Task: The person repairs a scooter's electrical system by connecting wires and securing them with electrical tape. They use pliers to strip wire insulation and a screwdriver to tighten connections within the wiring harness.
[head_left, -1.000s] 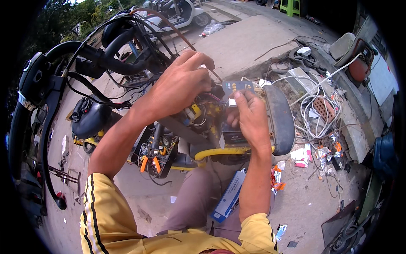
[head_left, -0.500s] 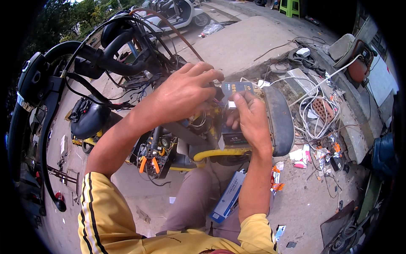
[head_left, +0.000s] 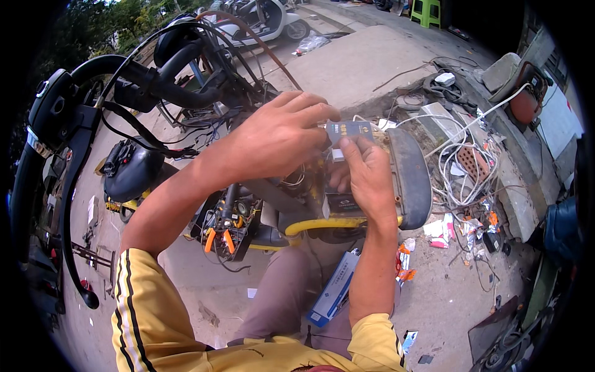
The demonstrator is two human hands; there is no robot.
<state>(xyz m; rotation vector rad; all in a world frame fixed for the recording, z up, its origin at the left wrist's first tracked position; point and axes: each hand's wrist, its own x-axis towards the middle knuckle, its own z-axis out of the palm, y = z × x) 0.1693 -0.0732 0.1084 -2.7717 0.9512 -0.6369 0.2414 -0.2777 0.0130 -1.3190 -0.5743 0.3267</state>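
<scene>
My left hand (head_left: 279,136) reaches in over the frame of a stripped scooter. Its fingers are bent and drawn together beside a dark printed box (head_left: 351,129); their tips and whatever they grip are hidden. My right hand (head_left: 370,177) is closed in front of that box, thumb pressed against the curled fingers. A small white block (head_left: 338,155) shows at the thumb tip, held there. Below the fingers, a dark lower part (head_left: 343,203) with a small logo appears, above the scooter's yellow frame tube (head_left: 322,223).
Black handlebars (head_left: 149,87) with cables rise at the left. Orange-handled pliers (head_left: 220,240) rest by exposed wiring. A dark seat-like panel (head_left: 410,177) stands beside my right hand. A blue-and-white long box (head_left: 334,288) lies below. Coiled white cable (head_left: 462,177) and scraps litter the right.
My left hand has moved slightly right, closer to the dark box and my right hand. My right hand stays almost still with the small white block.
</scene>
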